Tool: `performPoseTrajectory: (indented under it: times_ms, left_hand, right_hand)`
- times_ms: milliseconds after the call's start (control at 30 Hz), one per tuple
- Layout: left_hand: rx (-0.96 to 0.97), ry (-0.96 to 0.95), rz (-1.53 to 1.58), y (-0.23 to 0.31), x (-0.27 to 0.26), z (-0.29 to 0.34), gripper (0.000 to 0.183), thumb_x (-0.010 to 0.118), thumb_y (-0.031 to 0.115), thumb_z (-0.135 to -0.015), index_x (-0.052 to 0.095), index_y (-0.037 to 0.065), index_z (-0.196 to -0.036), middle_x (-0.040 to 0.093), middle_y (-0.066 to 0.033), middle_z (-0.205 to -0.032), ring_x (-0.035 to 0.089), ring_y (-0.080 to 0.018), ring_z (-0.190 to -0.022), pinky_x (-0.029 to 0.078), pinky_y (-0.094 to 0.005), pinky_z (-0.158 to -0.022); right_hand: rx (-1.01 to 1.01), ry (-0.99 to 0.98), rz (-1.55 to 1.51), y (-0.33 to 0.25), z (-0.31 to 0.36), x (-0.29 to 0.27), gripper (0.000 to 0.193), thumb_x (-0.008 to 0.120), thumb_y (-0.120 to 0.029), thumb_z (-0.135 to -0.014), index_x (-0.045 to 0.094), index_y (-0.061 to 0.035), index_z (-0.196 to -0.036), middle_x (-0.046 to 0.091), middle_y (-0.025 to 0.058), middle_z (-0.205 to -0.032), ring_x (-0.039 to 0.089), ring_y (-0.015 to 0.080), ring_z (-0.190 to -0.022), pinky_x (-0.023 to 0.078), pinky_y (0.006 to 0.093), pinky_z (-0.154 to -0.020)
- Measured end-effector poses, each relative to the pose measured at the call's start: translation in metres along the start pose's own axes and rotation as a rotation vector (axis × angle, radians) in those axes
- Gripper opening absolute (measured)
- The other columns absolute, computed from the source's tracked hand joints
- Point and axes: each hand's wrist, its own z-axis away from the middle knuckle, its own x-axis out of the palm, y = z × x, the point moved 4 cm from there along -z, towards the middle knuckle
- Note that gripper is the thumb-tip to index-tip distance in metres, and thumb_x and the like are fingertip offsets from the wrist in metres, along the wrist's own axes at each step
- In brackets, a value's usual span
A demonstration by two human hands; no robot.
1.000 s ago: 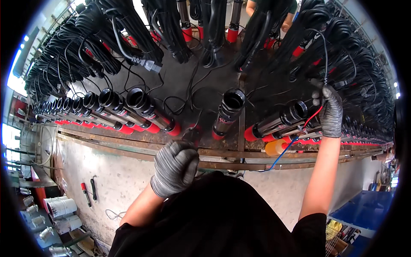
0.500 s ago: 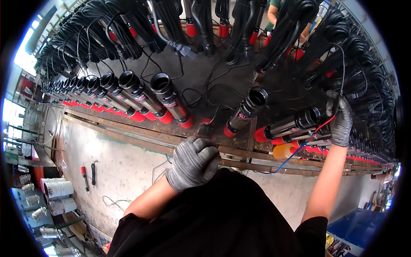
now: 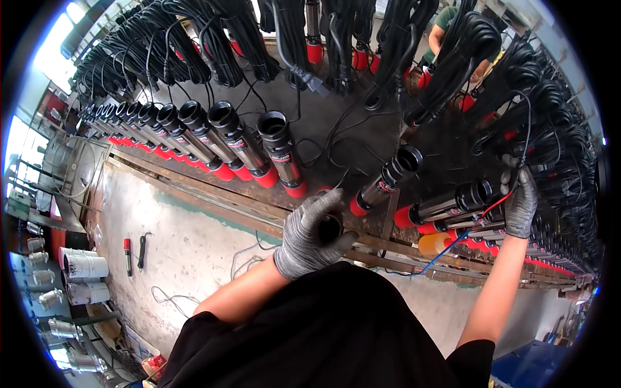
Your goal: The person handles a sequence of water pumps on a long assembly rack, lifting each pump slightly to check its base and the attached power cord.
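My left hand (image 3: 309, 238), in a grey knit glove, wraps thumb and fingers around the black top of a pump (image 3: 330, 227). This pump tilts toward me at the bench's front edge; my hand hides most of its body. My right hand (image 3: 519, 200), gloved alike, is closed on a black cable (image 3: 529, 132) at the right. A red wire (image 3: 497, 204) runs from that hand, and a blue wire (image 3: 446, 246) runs lower beside the steel pumps. Another steel pump (image 3: 386, 182) with a black top and red base stands between my hands.
Rows of pumps (image 3: 238, 146) line the bench (image 3: 284, 210) on both sides. Thick coils of black cable (image 3: 446, 71) hang along the back. A person's arm (image 3: 436, 40) shows behind them. White buckets (image 3: 87, 266) and a small red-ended tool (image 3: 127, 257) are at the lower left.
My left hand has shifted right and turned, its thumb now raised so the pump's black opening shows. My right hand keeps the cable, almost unmoved. The view has swung slightly left.
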Motion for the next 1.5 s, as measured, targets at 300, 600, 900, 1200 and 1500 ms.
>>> performPoseTrajectory:
  times_ms: [300,600,900,1200,1500]
  left_hand:
    - [0.027,-0.019,-0.029,0.001,-0.001,-0.007,0.084,0.088,0.01,-0.077,0.047,0.005,-0.15,0.071,-0.0097,-0.101,0.07,-0.0219,-0.083,0.057,-0.0346,-0.075]
    - [-0.021,-0.003,-0.046,-0.001,-0.001,-0.005,0.078,0.088,0.015,-0.078,0.051,0.005,-0.147,0.071,-0.0109,-0.102,0.071,-0.024,-0.084,0.058,-0.0356,-0.076]
    - [-0.007,0.017,0.004,-0.004,0.0,-0.007,0.075,0.088,0.017,-0.079,0.053,0.004,-0.145,0.071,-0.0101,-0.104,0.071,-0.0214,-0.085,0.057,-0.0339,-0.077]
    - [-0.012,0.02,0.026,-0.001,-0.001,-0.008,0.078,0.086,0.006,-0.071,0.053,0.002,-0.141,0.07,-0.0157,-0.102,0.068,-0.0346,-0.083,0.056,-0.0424,-0.072]
    - [-0.008,-0.015,-0.076,-0.007,0.002,-0.008,0.074,0.082,0.007,-0.076,0.052,0.002,-0.143,0.071,-0.011,-0.1,0.071,-0.0241,-0.082,0.057,-0.0351,-0.075]
  right_hand:
    - [0.083,-0.054,-0.149,0.002,0.001,-0.01,0.032,0.065,-0.027,-0.102,0.061,-0.0013,-0.12,0.061,0.0053,-0.092,0.048,0.0067,-0.059,0.034,0.0177,-0.042]
    - [0.037,-0.033,-0.186,-0.001,0.003,-0.005,0.04,0.063,-0.035,-0.105,0.058,-0.0001,-0.124,0.056,0.0017,-0.08,0.041,0.0077,-0.052,0.032,0.0209,-0.042]
    - [0.057,-0.037,-0.252,0.004,0.001,-0.014,0.042,0.062,-0.032,-0.106,0.056,0.0022,-0.129,0.058,0.0045,-0.082,0.043,0.0092,-0.052,0.033,0.0213,-0.042]
    - [0.069,-0.072,-0.302,0.008,-0.002,-0.021,0.044,0.061,-0.031,-0.106,0.055,0.0033,-0.133,0.061,0.0069,-0.085,0.046,0.0112,-0.055,0.036,0.0223,-0.043]
    - [-0.039,-0.108,0.037,0.009,0.011,-0.025,0.053,0.059,-0.053,-0.103,0.069,-0.0042,-0.121,0.067,0.003,-0.087,0.046,0.0073,-0.056,0.03,0.0218,-0.044]
